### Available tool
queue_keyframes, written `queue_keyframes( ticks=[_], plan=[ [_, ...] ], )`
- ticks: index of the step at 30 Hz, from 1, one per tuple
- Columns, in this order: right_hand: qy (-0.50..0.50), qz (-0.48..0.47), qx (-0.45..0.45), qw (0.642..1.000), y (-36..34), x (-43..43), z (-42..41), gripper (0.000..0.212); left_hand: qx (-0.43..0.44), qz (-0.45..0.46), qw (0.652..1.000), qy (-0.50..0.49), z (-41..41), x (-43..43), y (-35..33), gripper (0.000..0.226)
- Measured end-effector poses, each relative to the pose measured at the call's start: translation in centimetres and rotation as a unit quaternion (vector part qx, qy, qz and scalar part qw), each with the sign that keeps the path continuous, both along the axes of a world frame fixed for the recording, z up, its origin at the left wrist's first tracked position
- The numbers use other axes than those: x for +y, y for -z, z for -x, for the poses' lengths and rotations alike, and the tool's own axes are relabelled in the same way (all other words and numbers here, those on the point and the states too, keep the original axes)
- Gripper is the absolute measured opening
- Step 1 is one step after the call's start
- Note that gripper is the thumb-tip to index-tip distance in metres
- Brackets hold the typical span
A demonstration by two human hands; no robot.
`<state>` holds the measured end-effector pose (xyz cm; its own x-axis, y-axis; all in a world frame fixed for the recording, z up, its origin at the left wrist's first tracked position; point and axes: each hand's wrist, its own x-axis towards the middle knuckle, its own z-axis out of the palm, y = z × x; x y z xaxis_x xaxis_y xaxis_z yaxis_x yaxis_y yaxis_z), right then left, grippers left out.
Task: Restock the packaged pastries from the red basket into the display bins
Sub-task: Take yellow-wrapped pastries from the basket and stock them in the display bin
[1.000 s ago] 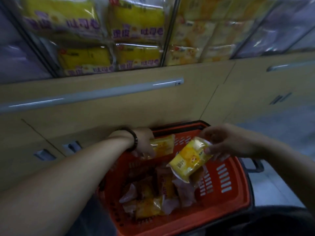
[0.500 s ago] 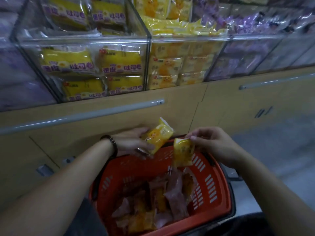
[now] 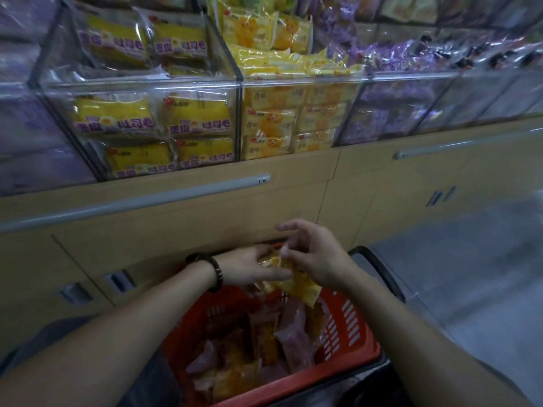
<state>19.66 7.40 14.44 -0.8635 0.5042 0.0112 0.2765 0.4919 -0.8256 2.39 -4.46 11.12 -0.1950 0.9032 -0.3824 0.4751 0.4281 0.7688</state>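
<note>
Half a sec ago apart w/ one each, now left hand [image 3: 249, 268] & right hand [image 3: 316, 259] meet just over the red basket [image 3: 346, 359], both gripping the yellow packets [image 3: 299, 284] pressed together btw them, prob. bundled for the yellow bin [image 3: 293, 118] above & ahead.

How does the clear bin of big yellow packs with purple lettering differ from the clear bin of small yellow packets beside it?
The clear bin of big yellow packs holds wide packs with bold purple lettering; the clear bin of small yellow packets holds smaller packets with an orange picture. The small-packet bin is heaped to its front rim; the big-pack bin's top packs lean at the back. Both bins are transparent.
</note>
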Motion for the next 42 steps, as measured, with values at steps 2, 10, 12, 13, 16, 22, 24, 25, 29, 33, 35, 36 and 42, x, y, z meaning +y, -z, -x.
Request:
queue_keyframes(
  ticks=[2,10,12,13,16,22,24,25,29,33,35,36,42],
  plan=[
    [0.019,0.019,0.045,0.999,-0.1,-0.2,0.3,0.044,0.040,-0.021,0.999,0.017,0.3,0.0,0.1,0.100],
    [0.042,-0.140,-0.003,0.989,-1.6,2.9,-1.5,0.049,0.046,-0.040,0.998,-0.018,0.9,-0.7,-0.4,0.082],
    [-0.014,-0.173,-0.058,0.983,-2.3,3.2,-2.0,0.063,0.036,-0.031,0.998,-0.039,1.1,-1.3,-0.6,0.075],
    [-0.046,-0.190,-0.087,0.977,-2.4,3.1,-2.0,0.069,0.000,-0.021,0.998,-0.060,1.0,-1.6,-0.8,0.075],
    [-0.113,-0.230,-0.107,0.961,-2.2,2.2,-2.1,0.076,-0.054,-0.020,0.995,-0.087,1.3,-2.9,-2.1,0.084],
    [-0.085,-0.259,0.063,0.960,-4.9,0.7,-3.4,0.067,-0.098,0.016,0.995,0.004,2.0,-3.9,-9.9,0.069],
    [-0.074,-0.288,0.130,0.946,-7.5,0.6,-3.3,0.055,-0.002,0.019,0.996,0.083,2.8,-3.9,-14.4,0.082],
    [-0.065,-0.297,0.161,0.939,-9.2,0.7,-3.1,0.052,0.067,0.010,0.991,0.118,3.0,-3.9,-17.0,0.089],
    [-0.025,-0.397,0.259,0.880,-16.5,2.4,-1.4,0.049,0.155,-0.031,0.982,0.101,4.8,-3.7,-26.8,0.069],
    [0.062,-0.502,0.252,0.825,-22.8,5.6,1.3,0.059,0.119,-0.064,0.990,0.050,8.1,-2.1,-33.9,0.048],
    [0.081,-0.525,0.239,0.813,-24.7,7.3,2.8,0.058,0.104,-0.097,0.990,0.023,10.0,-0.3,-35.7,0.047],
    [0.088,-0.526,0.234,0.813,-25.4,8.3,3.5,0.057,0.112,-0.116,0.987,0.007,10.8,0.7,-36.4,0.046],
    [0.132,-0.540,0.177,0.812,-27.5,13.3,8.3,0.053,0.325,-0.214,0.920,-0.052,15.6,8.6,-37.2,0.043]
  ],
)
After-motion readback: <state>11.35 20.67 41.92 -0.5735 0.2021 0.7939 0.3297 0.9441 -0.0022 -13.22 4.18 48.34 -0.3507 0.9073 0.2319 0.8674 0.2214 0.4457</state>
